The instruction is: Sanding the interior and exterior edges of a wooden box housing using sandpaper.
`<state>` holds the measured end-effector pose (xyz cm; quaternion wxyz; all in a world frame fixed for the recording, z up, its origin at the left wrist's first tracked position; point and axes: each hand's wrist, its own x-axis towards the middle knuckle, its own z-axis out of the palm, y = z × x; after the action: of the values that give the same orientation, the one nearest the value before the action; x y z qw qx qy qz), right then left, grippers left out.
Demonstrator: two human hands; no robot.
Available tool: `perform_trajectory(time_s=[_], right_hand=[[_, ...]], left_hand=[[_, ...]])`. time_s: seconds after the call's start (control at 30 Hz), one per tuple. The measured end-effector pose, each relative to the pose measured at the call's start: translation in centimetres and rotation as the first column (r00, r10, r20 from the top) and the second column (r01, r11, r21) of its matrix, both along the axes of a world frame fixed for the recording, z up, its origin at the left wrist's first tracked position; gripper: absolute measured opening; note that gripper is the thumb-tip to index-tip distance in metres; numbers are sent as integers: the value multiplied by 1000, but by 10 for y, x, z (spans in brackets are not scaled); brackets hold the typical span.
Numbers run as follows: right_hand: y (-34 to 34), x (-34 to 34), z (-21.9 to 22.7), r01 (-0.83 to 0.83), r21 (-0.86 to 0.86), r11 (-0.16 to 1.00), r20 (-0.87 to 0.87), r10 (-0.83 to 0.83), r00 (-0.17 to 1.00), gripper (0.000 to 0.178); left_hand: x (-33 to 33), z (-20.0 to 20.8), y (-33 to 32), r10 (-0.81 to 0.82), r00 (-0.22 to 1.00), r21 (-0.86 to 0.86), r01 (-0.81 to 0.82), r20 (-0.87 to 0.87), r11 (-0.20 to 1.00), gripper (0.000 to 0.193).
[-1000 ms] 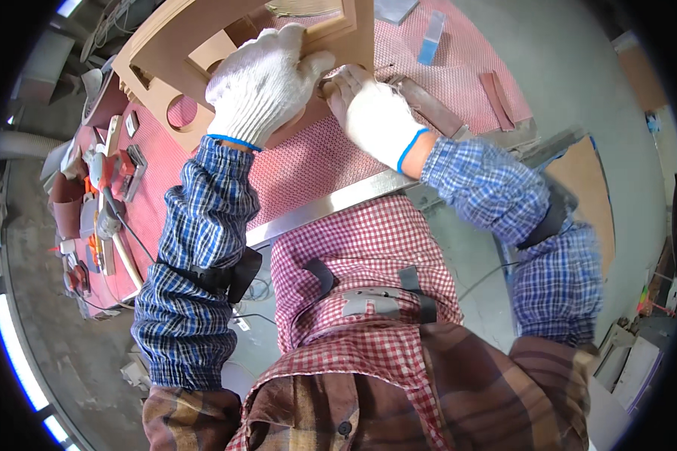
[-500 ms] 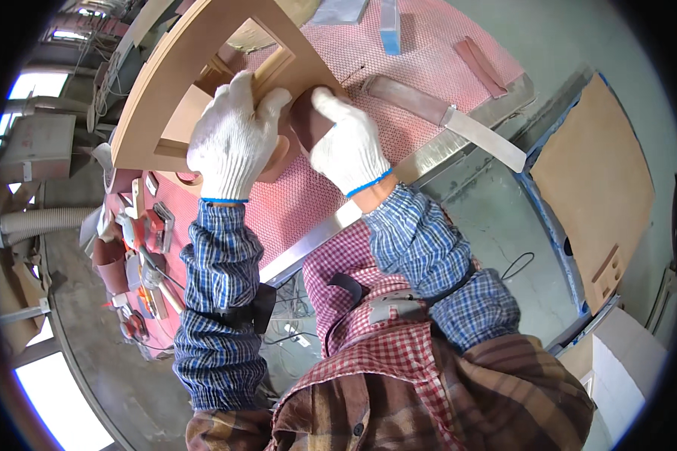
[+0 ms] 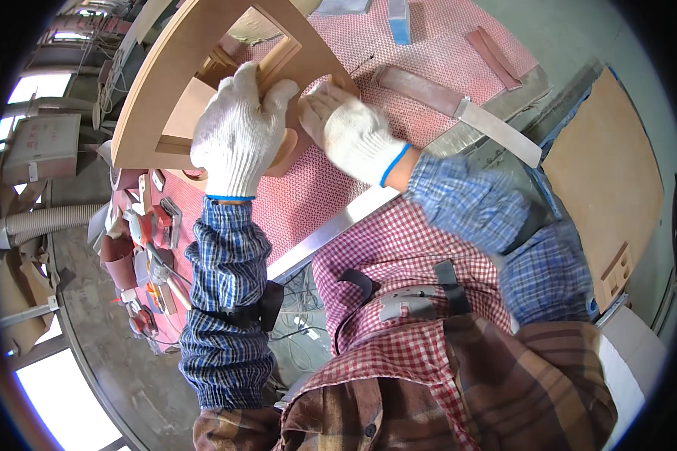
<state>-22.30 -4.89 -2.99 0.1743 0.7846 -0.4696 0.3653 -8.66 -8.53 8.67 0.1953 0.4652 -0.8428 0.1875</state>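
Observation:
A curved wooden frame (image 3: 144, 113) with rectangular openings stands tilted on the pink mesh mat. My left hand (image 3: 235, 135), in a white knit glove, is closed over the frame's lower bar, thumb pointing to the upper right. My gloved right hand (image 3: 347, 131) lies against the frame's right-hand side, its fingers pressed together and bent over the edge. What lies under the right palm is hidden, and those fingertips are slightly blurred. Right of that hand, a long sanding block (image 3: 421, 92) with a pale bare end juts past the table edge.
A strip of brown sandpaper (image 3: 493, 58) and a blue-and-grey block (image 3: 399, 22) lie on the pink mat (image 3: 316, 192). Power sanders (image 3: 158, 225) and hand tools crowd the table's left side. A large tan board (image 3: 609, 173) stands at the right. A ribbed hose (image 3: 53, 225) runs at the left.
My right hand has turned over, palm toward the frame, and its forearm has swung out to the right. The brown sandpaper seen under its thumb no longer shows. The left hand keeps its hold.

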Motion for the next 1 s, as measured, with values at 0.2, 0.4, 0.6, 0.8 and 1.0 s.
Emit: perform_trajectory(time_s=[0.2,0.4,0.6,0.8,1.0], right_hand=[[-22,-23,-11,-169,-20,985,-14,169,986,14],[-2,10,0,9,294,956,116,-45,992,29],[11,24,33,-640,368,675,929,-229,292,27],[7,12,13,-7,-29,1000,799,27,600,19],[15,46,24,7,443,896,559,-282,780,27]], left_hand=[[3,-2,-1,-13,1000,11,13,17,1000,42],[1,-2,-1,-39,999,-52,40,7,998,40],[1,-1,-1,-6,1000,-19,6,10,1000,45],[1,-2,1,30,997,-53,-26,68,998,48],[-5,7,5,118,992,107,-122,36,987,51]])
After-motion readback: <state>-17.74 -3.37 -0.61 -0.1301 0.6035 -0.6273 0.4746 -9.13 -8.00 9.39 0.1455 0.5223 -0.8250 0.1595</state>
